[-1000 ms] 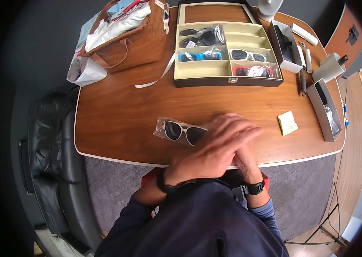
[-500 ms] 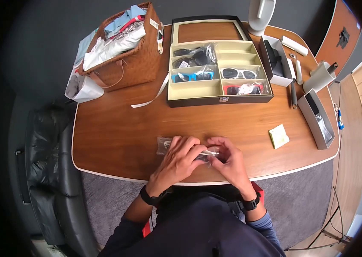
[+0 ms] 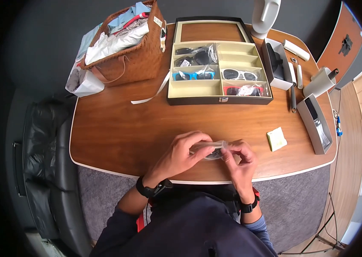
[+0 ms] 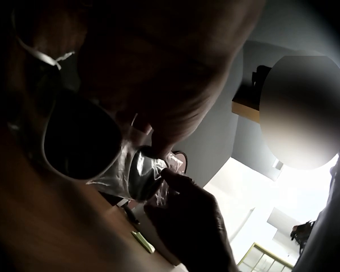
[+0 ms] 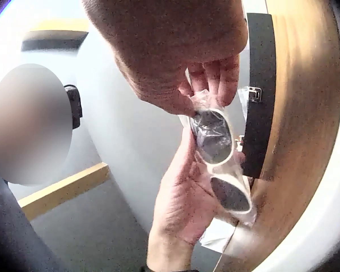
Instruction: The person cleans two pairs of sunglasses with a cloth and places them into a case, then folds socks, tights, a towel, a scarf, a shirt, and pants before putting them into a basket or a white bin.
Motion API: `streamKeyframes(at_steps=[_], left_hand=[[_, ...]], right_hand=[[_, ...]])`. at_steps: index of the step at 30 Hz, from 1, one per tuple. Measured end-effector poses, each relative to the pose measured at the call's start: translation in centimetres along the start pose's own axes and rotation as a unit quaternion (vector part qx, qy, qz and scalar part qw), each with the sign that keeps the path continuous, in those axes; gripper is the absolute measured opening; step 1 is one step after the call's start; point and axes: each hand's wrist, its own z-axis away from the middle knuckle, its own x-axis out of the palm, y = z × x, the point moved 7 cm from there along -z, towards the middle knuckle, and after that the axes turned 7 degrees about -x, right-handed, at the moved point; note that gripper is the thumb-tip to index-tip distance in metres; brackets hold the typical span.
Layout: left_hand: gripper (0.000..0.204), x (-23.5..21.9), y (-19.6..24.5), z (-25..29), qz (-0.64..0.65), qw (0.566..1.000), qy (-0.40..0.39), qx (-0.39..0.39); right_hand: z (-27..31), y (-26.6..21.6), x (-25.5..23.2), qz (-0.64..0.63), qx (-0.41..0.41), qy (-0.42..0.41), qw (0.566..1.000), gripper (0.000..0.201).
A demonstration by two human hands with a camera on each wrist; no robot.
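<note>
White-framed sunglasses (image 3: 213, 156) in a clear plastic sleeve (image 3: 221, 144) are held up over the near part of the table. My left hand (image 3: 183, 152) grips them from the left, its thumb along the frame and its fingers behind. At the other end, my right hand (image 3: 241, 165) pinches the end of the sleeve between thumb and fingers. The right wrist view shows both dark lenses of the sunglasses (image 5: 231, 194), with crinkled plastic over the upper one. Seen from the left wrist, one lens of the sunglasses (image 4: 82, 141) is close and the right hand (image 4: 190, 224) is beyond.
Behind the hands stands an open display case (image 3: 198, 88) with several bagged sunglasses in its compartments. A yellow-green sticky note pad (image 3: 277, 139) lies to the right, near a narrow grey box (image 3: 316, 128). A brown basket (image 3: 140, 70) of clothes occupies the back left.
First the sunglasses lay on the table while the hands overlapped beside them. Both hands then took hold of them, and now they are lifted and turned, the right hand at the sleeve's end.
</note>
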Motion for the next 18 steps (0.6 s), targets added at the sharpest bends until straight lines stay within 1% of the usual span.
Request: streamKeyframes(at_steps=[1,2,3,4,5,6,7,9,10,12,13,14,15,17,18], left_hand=[[0.025,0.5,-0.4,0.1,0.063,0.997,-0.011,-0.032],[0.022,1.1,-0.5,0.0,0.105,0.993,-0.012,-0.044],[0.022,1.4,-0.8,-0.1,0.116,0.992,-0.026,-0.053],[0.022,1.8,-1.0,-0.4,0.128,0.989,-0.038,-0.059],[0.023,1.9,-0.9,-0.9,0.138,0.987,-0.046,-0.06],[0.023,1.8,-0.9,-1.0,0.126,0.985,-0.073,-0.088],[0.024,1.7,-0.8,-1.1,0.114,0.989,-0.06,-0.074],[0.025,1.3,-0.8,-1.5,0.081,0.995,-0.03,-0.046],[0.027,1.5,-1.0,-1.7,0.091,0.995,-0.033,-0.038],[0.03,2.1,-1.5,-1.6,0.114,0.992,-0.042,-0.026],[0.033,2.0,-1.4,-1.2,0.08,0.996,-0.039,-0.026],[0.036,1.9,-1.4,-1.0,0.045,0.998,-0.034,-0.023],[0.039,1.6,-1.3,-0.9,0.01,0.999,-0.031,-0.02],[0.039,1.0,-1.8,-0.8,-0.001,0.996,-0.08,-0.05],[0.039,0.7,-2.0,-0.7,-0.006,0.992,-0.106,-0.067]], right_hand=[[0.1,0.3,0.1,-0.051,0.055,0.015,0.997,0.005],[0.2,0.3,0.3,-0.101,0.112,0.031,0.988,0.005],[0.3,0.6,0.6,-0.148,0.165,0.048,0.974,0.005],[0.3,0.8,0.8,-0.149,0.165,0.03,0.975,0.006],[0.2,1.0,0.7,-0.151,0.164,0.036,0.974,0.005],[0.0,1.3,0.7,-0.155,0.16,0.043,0.974,0.005],[-0.2,1.3,0.7,-0.16,0.157,0.05,0.973,0.006],[-0.8,0.4,1.0,-0.145,0.15,0.033,0.977,0.007],[-0.9,0.0,1.1,-0.139,0.146,0.024,0.979,0.008],[-0.4,1.2,0.3,-0.118,0.124,0.027,0.985,0.009],[0.0,1.6,-0.1,-0.106,0.113,0.03,0.988,0.01],[0.3,1.8,-1.0,-0.136,0.129,0.096,0.978,0.013],[0.5,2.4,-2.0,-0.135,0.11,0.127,0.977,0.016],[0.6,2.6,-2.9,-0.152,0.121,0.145,0.97,0.016],[0.9,2.3,-3.2,-0.073,0.084,0.122,0.986,0.015]])
